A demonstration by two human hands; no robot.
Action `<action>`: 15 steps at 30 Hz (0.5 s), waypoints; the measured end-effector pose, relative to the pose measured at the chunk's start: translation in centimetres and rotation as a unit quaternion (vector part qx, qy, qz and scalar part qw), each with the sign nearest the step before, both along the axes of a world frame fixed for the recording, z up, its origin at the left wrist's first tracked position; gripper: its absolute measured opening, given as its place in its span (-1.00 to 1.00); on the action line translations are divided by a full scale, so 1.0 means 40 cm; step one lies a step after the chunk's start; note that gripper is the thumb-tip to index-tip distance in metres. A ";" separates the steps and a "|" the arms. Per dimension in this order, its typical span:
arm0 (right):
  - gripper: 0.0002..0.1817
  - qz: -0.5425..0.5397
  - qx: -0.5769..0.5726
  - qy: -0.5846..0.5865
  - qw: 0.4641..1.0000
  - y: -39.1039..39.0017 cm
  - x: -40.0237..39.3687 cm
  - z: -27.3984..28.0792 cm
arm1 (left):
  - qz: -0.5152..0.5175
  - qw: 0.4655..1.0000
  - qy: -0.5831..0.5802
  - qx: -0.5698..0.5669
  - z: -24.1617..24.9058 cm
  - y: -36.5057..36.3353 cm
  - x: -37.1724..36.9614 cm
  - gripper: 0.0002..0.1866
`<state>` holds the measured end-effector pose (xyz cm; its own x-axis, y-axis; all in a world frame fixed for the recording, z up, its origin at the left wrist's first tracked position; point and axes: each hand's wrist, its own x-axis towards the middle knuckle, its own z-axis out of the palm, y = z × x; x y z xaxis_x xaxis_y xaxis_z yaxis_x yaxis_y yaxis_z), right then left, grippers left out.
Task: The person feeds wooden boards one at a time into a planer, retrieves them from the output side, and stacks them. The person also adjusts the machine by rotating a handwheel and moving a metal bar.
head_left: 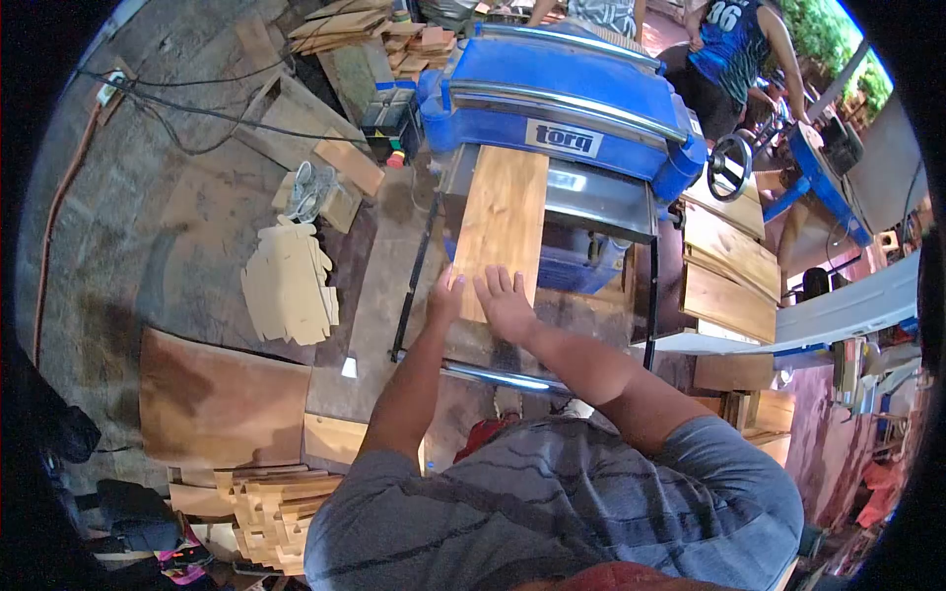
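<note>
A long wooden board (505, 212) lies on the infeed table of a blue thickness planer (562, 94), its far end under the machine's front. My left hand (447, 295) holds the board's left edge near its close end; part of its fingers is hidden at the edge. My right hand (506, 305) rests flat on the board's top face, fingers stretched forward and apart. Just in front of my body, a shiny metal roller (512, 377) spans the near end of the planer's frame.
Stacked planks (729, 251) lie right of the planer, below its black handwheel (730, 167). A person in a blue jersey (734, 49) is behind at right. Wood pieces (281, 517) are piled at lower left. A brown sheet (222, 399) and cables (236, 120) lie on the left floor.
</note>
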<state>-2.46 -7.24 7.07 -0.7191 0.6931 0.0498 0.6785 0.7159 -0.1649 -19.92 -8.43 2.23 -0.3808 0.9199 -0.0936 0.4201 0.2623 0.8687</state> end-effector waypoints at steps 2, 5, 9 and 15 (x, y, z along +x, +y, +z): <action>-0.19 -0.005 -0.005 -0.006 1.000 0.017 -0.008 -0.004 | 0.011 1.000 0.022 0.011 -0.018 0.014 -0.003 -0.45; -0.21 0.015 0.015 0.007 1.000 0.038 0.007 -0.007 | 0.022 0.999 0.015 0.036 -0.004 0.030 0.012 -0.48; -0.19 0.016 0.033 0.018 0.999 0.063 0.003 -0.024 | 0.021 0.998 0.036 0.043 0.000 0.054 0.012 -0.49; -0.10 0.051 -0.053 0.004 0.997 0.139 0.053 0.048 | 0.038 0.996 0.081 0.000 -0.043 0.103 0.024 -0.49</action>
<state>-0.36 -1.66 8.98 -0.7863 0.6177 -0.0140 0.6011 0.7596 -0.2484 -18.95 -4.30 0.52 -0.4595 0.8878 -0.0250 0.5335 0.2984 0.7914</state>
